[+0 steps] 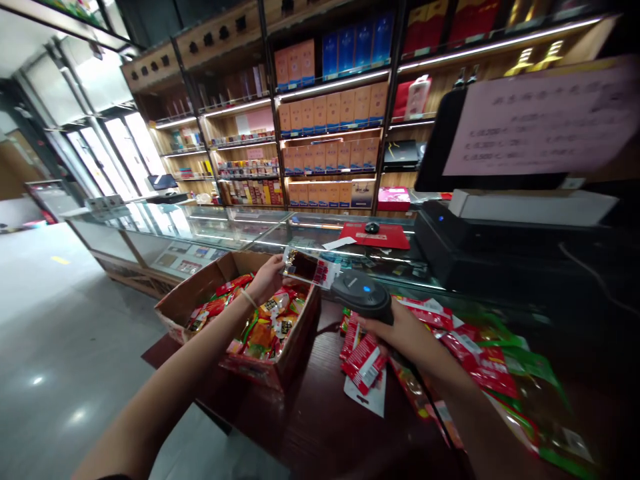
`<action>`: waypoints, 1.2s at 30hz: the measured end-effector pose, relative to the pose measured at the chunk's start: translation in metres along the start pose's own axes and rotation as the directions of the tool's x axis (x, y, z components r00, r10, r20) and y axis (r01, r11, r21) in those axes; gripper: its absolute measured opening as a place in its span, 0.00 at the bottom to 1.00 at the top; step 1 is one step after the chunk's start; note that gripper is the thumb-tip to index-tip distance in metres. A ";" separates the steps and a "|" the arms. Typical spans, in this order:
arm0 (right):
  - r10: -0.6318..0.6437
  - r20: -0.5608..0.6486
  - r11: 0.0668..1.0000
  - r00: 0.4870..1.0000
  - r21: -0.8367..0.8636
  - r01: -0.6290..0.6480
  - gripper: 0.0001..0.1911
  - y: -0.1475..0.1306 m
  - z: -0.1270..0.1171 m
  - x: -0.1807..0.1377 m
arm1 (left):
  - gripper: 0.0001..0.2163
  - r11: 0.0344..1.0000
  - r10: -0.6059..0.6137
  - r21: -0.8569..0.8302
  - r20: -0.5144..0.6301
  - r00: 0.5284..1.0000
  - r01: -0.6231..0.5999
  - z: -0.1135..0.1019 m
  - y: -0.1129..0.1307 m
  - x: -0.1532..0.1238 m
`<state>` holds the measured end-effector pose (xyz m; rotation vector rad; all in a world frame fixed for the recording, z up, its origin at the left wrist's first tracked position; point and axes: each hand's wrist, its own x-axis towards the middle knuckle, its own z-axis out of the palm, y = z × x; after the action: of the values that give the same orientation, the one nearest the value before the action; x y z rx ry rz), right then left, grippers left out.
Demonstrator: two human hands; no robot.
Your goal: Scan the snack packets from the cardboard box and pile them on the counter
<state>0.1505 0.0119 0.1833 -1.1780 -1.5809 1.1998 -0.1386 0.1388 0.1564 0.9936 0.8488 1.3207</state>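
My left hand [269, 279] pinches the left end of a small snack packet [306, 267], dark with a white and red end, above the rim of a cardboard box [175, 328]. In my right hand [395, 330] is a black barcode scanner [361, 293] with a blue light on top. Its head points left and overlaps the packet's right end; I cannot tell whether they touch. Inside the box lie many red, green and orange snack packets [260, 333]. Red snack packets [365, 363] are piled on the dark table under my right hand.
More red and green packets [500, 373] cover the table's right side. A glass counter [240, 223] runs behind, carrying a red mat [395, 235] with a computer mouse [371, 228]. At right stands a monitor with a pink paper sign [540, 127]. Shelves of boxed goods [330, 107] line the wall.
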 end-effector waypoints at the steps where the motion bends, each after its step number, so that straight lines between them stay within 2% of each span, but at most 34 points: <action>1: 0.000 0.001 1.000 1.000 0.015 0.000 0.19 -0.001 -0.006 -0.002 | 0.07 1.000 0.007 0.025 -0.009 1.000 -0.007 0.005 0.002 -0.001; 3: -0.008 -0.042 0.999 0.999 0.049 0.010 0.18 -0.004 -0.021 -0.006 | 0.07 0.996 0.009 0.083 -0.012 1.000 -0.008 0.018 0.005 -0.001; 6: -0.022 -0.173 0.985 0.985 0.163 0.050 0.19 -0.010 -0.046 -0.016 | 0.07 0.984 -0.026 0.177 0.028 0.999 0.021 0.046 0.004 0.000; 9: -0.038 -0.263 0.965 0.964 0.242 0.104 0.20 -0.014 -0.070 -0.025 | 0.08 0.959 -0.087 0.279 0.104 0.991 0.055 0.081 -0.008 0.005; 16: -0.077 -0.368 0.925 0.926 0.319 0.204 0.19 -0.012 -0.114 -0.044 | 0.06 0.855 -0.269 0.511 0.283 0.921 0.093 0.171 -0.075 0.019; 19: -0.105 -0.391 0.916 0.914 0.319 0.242 0.18 -0.013 -0.122 -0.050 | 0.05 0.829 -0.326 0.551 0.340 0.882 0.094 0.202 -0.105 0.023; 21: -0.125 -0.399 0.911 0.909 0.318 0.264 0.17 -0.013 -0.126 -0.053 | 0.05 0.800 -0.361 0.590 0.335 0.871 0.105 0.216 -0.123 0.024; 25: -0.144 -0.404 0.903 0.903 0.319 0.287 0.16 -0.014 -0.131 -0.057 | 0.05 0.794 -0.343 0.600 0.320 0.883 0.091 0.227 -0.149 0.031; 28: -0.132 -0.406 0.901 0.904 0.332 0.280 0.17 -0.014 -0.134 -0.059 | 0.07 0.825 -0.316 0.558 0.329 0.890 0.086 0.225 -0.153 0.037; 31: -0.123 -0.401 0.902 0.908 0.336 0.270 0.17 -0.014 -0.133 -0.058 | 0.10 0.834 -0.312 0.541 0.307 0.899 0.105 0.219 -0.137 0.042; 36: -0.080 -0.370 0.916 0.925 0.339 0.215 0.18 -0.014 -0.122 -0.049 | 0.12 0.873 -0.205 0.487 0.303 0.931 0.034 0.194 -0.079 0.043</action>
<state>0.2755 -0.0109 0.2206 -0.9364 -1.0929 1.0622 0.0738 0.1639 0.1562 1.4833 0.9628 0.8000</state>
